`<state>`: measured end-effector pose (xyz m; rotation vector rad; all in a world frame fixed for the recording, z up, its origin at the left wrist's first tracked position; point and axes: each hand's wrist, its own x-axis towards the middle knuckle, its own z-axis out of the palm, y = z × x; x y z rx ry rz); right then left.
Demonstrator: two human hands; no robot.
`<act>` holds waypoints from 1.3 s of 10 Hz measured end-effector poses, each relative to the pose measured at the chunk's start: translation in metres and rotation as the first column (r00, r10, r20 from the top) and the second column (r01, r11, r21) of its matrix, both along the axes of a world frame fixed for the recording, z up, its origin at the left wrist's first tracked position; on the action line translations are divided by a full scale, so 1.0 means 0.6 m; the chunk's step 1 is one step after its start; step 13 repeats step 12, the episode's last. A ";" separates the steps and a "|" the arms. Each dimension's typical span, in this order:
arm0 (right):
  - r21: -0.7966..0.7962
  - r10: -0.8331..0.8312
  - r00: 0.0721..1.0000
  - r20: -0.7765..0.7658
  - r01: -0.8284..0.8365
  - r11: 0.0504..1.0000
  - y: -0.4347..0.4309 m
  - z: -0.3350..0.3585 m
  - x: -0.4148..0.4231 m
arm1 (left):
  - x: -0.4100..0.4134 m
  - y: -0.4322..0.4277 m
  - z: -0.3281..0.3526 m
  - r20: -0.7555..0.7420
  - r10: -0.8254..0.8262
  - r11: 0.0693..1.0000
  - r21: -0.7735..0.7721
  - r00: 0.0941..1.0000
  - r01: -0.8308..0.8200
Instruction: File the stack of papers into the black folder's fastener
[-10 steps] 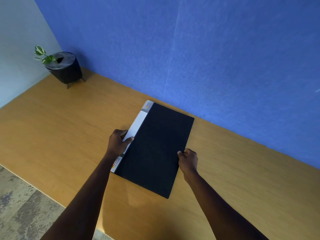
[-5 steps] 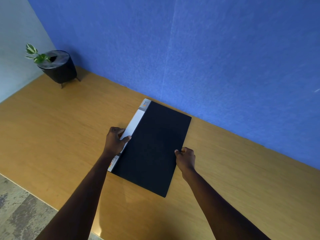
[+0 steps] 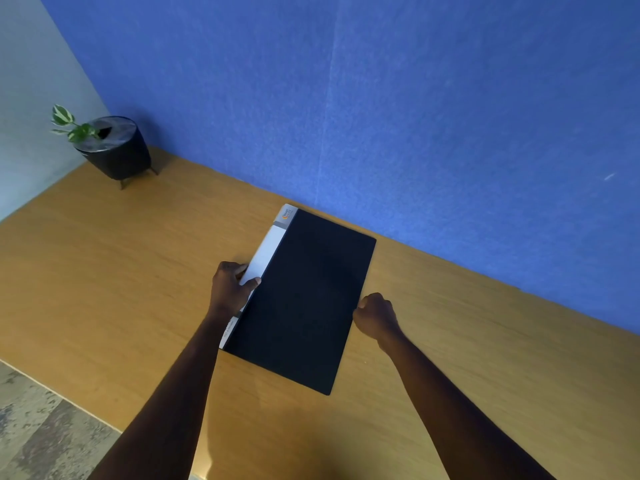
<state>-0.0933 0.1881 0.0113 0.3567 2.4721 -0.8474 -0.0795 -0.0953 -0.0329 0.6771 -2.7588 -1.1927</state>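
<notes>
The black folder lies closed and flat on the wooden table, turned at an angle, its white and grey spine on the left side. My left hand grips the spine, thumb on top of the white strip. My right hand is curled at the folder's right edge, fingertips tucked against or under the cover edge. No papers are visible; whatever lies inside the folder is hidden by the cover.
A black pot with a small green plant stands at the table's far left corner. A blue wall runs right behind the folder. The table's near edge drops to a grey floor at lower left.
The folder and both hands stay almost in the same place. My right hand's fingers have curled tighter at the folder's right edge. The camera view shifted slightly.
</notes>
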 end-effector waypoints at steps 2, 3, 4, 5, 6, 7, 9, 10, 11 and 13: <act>-0.062 0.050 0.998 -0.045 -0.053 0.997 0.043 -0.006 0.045 | -0.007 -0.004 0.007 0.078 -0.054 0.997 -0.048 0.995 0.058; -0.042 0.076 0.991 -0.112 -0.081 0.996 0.076 -0.008 0.067 | -0.007 0.009 0.020 0.124 -0.063 0.990 -0.117 0.990 0.078; 0.024 0.048 0.972 -0.230 -0.044 0.999 0.142 -0.005 0.103 | 0.011 0.067 0.050 0.056 -0.043 0.977 -0.205 0.998 0.053; 0.084 0.046 0.955 -0.292 -0.022 0.996 0.187 -0.002 0.126 | 0.029 0.124 0.061 -0.025 -0.132 0.973 -0.194 0.991 0.125; 0.171 0.069 0.934 -0.350 -0.009 0.985 0.249 0.004 0.157 | 0.059 0.219 0.069 -0.054 -0.288 0.946 -0.170 0.956 0.276; 0.221 0.087 0.920 -0.382 0.000 0.975 0.288 0.007 0.181 | 0.082 0.280 0.069 -0.071 -0.382 0.916 -0.160 0.921 0.368; 0.333 0.118 0.883 -0.453 0.045 0.942 0.380 0.015 0.234 | 0.130 0.411 0.075 -0.081 -0.546 0.827 -0.210 0.834 0.522; 0.411 0.177 0.886 -0.429 0.017 0.912 0.428 0.017 0.261 | 0.143 0.474 0.086 -0.126 -0.579 0.810 -0.202 0.805 0.551; 0.451 0.201 0.888 -0.414 0.008 0.893 0.451 0.016 0.273 | 0.153 0.513 0.090 -0.128 -0.613 0.782 -0.237 0.780 0.576; 0.486 0.221 0.874 -0.434 0.021 0.874 0.475 -0.001 0.289 | 0.173 0.570 0.064 -0.124 -0.672 0.727 -0.301 0.730 0.617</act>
